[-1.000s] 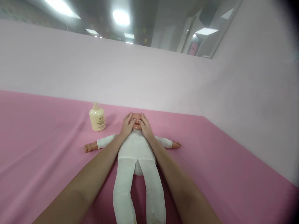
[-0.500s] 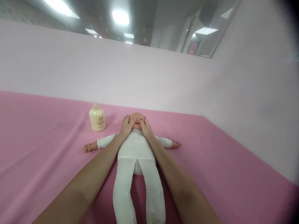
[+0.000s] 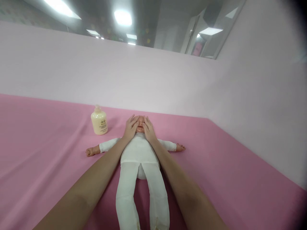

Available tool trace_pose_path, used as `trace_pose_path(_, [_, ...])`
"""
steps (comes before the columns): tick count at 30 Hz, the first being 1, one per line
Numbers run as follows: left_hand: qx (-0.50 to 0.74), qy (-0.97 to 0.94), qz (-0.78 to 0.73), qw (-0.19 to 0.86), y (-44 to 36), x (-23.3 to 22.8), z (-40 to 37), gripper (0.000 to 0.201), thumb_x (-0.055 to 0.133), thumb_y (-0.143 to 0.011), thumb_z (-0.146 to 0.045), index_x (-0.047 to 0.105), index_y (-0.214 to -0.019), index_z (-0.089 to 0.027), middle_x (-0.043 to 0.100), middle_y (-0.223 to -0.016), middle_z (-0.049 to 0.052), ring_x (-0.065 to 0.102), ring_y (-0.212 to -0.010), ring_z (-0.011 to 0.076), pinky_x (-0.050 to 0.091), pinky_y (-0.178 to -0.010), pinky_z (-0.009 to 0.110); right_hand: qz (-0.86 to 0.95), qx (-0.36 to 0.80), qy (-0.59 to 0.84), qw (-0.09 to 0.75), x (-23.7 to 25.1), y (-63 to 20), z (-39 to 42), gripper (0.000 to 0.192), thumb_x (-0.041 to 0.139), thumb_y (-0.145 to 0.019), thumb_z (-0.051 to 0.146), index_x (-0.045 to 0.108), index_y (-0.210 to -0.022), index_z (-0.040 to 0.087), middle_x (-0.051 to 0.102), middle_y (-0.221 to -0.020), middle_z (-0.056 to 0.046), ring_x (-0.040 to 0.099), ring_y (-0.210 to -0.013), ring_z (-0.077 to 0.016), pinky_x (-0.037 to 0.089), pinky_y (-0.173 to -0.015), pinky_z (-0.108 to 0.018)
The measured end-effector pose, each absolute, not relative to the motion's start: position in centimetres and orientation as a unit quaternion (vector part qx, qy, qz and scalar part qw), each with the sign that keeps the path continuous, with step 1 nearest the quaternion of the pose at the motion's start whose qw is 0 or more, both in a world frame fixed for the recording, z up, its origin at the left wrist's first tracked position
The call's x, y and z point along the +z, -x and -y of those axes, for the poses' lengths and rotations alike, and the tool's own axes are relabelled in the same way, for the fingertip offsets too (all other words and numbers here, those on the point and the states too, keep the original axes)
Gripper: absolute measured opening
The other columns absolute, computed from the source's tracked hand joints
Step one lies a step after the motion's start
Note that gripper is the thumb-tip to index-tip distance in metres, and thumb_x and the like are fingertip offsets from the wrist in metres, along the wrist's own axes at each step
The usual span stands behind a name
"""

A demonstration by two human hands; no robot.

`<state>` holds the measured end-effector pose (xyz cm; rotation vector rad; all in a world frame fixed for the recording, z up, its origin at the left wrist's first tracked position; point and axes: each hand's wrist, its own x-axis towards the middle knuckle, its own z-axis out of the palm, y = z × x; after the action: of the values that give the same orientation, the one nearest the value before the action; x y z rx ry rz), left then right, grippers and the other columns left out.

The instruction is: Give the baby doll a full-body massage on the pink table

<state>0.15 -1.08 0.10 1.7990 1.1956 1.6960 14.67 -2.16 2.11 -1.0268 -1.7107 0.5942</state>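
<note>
- Left hand [image 3: 130,128], right hand [image 3: 149,130]: open, flat against doll [image 3: 140,150] face, gripping nothing
- Cream bottle [image 3: 99,120]: upright beside doll's head, capped, contents unreadable

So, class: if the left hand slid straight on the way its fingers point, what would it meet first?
The left hand lies on the doll's face, fingers pointing away; beyond the head, probably bare pink cloth, then the wall.
</note>
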Motion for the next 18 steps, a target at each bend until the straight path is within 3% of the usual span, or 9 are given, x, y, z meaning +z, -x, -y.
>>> trace_pose_path(12, [0.604, -0.668, -0.403, 0.161, 0.05, 0.56, 1.5, 0.036, 0.045, -0.095, -0.031, 0.069, -0.122, -0.024, 0.047, -0.151, 0.007, 0.038, -0.141, 0.0259, 0.024, -0.121, 0.051, 0.748, 0.198, 0.401, 0.49, 2.93, -14.87, 2.52, 0.05, 0.038, -0.095, 0.05, 0.057, -0.138, 0.032, 0.037, -0.158, 0.003, 0.024, -0.15, -0.0219, 0.009, -0.126, -0.044])
trace_pose_path(18, [0.603, -0.67, -0.4, 0.168, 0.1, 0.97, 1.51, 0.039, 0.045, -0.094, -0.029, 0.066, -0.125, -0.023, 0.051, -0.147, 0.009, 0.039, -0.141, 0.0262, 0.026, -0.12, 0.05, 0.74, 0.221, 0.398, 0.496, 2.91, -14.87, 2.39, 0.052, 0.04, -0.094, 0.05, 0.058, -0.137, 0.029, 0.038, -0.157, 0.0, 0.029, -0.147, -0.0236, 0.016, -0.124, -0.042])
